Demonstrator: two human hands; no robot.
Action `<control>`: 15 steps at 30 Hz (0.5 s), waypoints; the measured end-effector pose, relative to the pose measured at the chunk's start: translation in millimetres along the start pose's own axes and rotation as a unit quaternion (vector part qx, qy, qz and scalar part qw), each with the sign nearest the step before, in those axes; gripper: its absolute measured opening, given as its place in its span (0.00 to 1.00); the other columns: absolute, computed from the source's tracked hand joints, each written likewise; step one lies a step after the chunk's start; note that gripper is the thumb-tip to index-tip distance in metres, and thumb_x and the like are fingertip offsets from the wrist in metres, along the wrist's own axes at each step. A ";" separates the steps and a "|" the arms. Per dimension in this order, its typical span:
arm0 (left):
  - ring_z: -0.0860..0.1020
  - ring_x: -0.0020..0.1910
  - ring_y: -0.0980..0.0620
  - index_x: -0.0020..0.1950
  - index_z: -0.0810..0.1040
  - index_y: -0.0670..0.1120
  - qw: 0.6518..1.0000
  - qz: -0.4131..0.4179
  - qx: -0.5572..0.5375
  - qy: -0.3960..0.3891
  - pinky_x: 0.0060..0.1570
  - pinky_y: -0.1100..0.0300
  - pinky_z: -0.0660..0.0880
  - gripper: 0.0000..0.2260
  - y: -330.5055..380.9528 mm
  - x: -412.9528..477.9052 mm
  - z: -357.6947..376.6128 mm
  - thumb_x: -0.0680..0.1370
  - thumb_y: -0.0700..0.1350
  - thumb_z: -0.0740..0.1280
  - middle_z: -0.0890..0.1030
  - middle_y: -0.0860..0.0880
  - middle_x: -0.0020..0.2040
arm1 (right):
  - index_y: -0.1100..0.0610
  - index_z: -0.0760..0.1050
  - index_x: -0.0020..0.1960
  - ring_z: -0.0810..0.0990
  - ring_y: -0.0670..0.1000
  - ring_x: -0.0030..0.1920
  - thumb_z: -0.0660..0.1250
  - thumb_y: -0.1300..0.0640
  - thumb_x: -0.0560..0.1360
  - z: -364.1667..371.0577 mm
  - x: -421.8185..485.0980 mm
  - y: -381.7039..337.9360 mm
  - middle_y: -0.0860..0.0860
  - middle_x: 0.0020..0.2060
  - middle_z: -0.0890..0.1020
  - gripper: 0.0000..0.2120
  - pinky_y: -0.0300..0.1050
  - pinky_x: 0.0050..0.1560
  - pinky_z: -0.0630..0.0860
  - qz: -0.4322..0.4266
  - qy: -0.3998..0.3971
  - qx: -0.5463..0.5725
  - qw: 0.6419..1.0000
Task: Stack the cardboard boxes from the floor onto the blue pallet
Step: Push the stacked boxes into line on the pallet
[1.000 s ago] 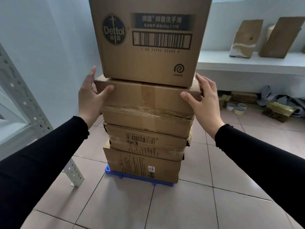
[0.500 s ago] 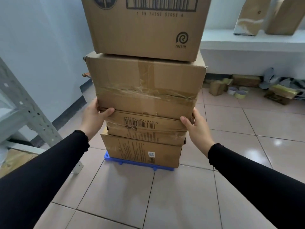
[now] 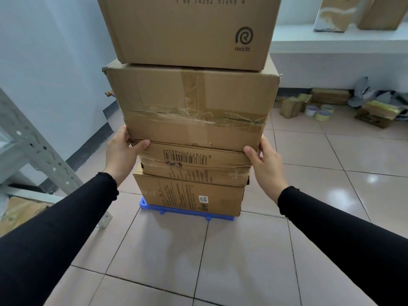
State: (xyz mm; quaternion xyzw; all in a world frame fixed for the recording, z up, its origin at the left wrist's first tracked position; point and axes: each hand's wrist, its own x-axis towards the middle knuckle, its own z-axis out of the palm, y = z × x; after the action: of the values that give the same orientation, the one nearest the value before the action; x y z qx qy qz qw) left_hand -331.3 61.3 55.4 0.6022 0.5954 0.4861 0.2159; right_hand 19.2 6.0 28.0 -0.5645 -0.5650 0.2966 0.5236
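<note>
Cardboard boxes (image 3: pixel 189 133) stand four high in front of you on the blue pallet (image 3: pixel 176 210), so the stacking looks close to finished and what you are doing now reads as squaring the pile.

Your left hand (image 3: pixel 122 154) and right hand (image 3: pixel 266 161) bracket the stack from opposite sides, right where the taped box (image 3: pixel 192 107) meets the barcode box (image 3: pixel 194 164) beneath it. Each thumb lies across the front face at that seam; the other fingers wrap round the side walls and are mostly hidden. So the grip is wide, palms apart by the whole box, pressing inward rather than closed round anything. I cannot tell whether you are bearing weight or only steadying.

Holding at that seam makes sense: above your hands the taped box overhangs the barcode box on both sides, and the reckitt box (image 3: pixel 185 29) sits on top of it, running out of view overhead. Below your hands, the barcode box rests on the bottom box (image 3: pixel 189 195), which covers nearly all of the pallet, only its near blue edge showing.

Pushing from both sides at once should let you nudge the upper boxes without tipping them. The likely risk is the tall load above your grip leaning toward you, so keep any pressure level and even.
</note>
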 end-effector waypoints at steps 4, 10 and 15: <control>0.81 0.60 0.52 0.68 0.76 0.48 1.000 -0.002 -0.004 -0.001 0.63 0.51 0.78 0.21 -4.7 1.7 -0.7 0.77 0.43 0.75 0.82 0.52 0.62 | 0.51 0.68 0.78 0.78 0.30 0.55 0.65 0.55 0.83 0.1 1.2 3.1 0.34 0.57 0.80 0.24 0.29 0.54 0.75 -0.004 -0.011 -0.007 1.000; 0.69 0.75 0.56 0.80 0.60 0.53 0.999 -0.027 -0.027 -0.025 0.73 0.55 0.66 0.38 -25.3 -8.3 -0.9 0.75 0.48 0.76 0.70 0.54 0.77 | 0.50 0.56 0.83 0.66 0.39 0.75 0.72 0.47 0.78 -5.3 -0.6 17.8 0.44 0.77 0.69 0.40 0.42 0.75 0.64 -0.006 -0.035 -0.035 0.999; 0.63 0.78 0.53 0.84 0.54 0.51 0.989 -0.108 0.070 -0.071 0.72 0.53 0.64 0.45 -64.0 -31.6 7.9 0.74 0.54 0.76 0.64 0.52 0.80 | 0.53 0.40 0.85 0.52 0.50 0.83 0.75 0.45 0.74 -0.6 -28.2 59.3 0.49 0.84 0.52 0.54 0.48 0.78 0.54 0.123 -0.069 -0.072 0.987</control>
State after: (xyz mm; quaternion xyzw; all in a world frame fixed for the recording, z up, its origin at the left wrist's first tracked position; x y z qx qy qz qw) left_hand -351.3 47.3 -12.1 0.5812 0.6728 0.3725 0.2661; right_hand 34.0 -9.8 -34.0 -0.6442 -0.5459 0.3559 0.4004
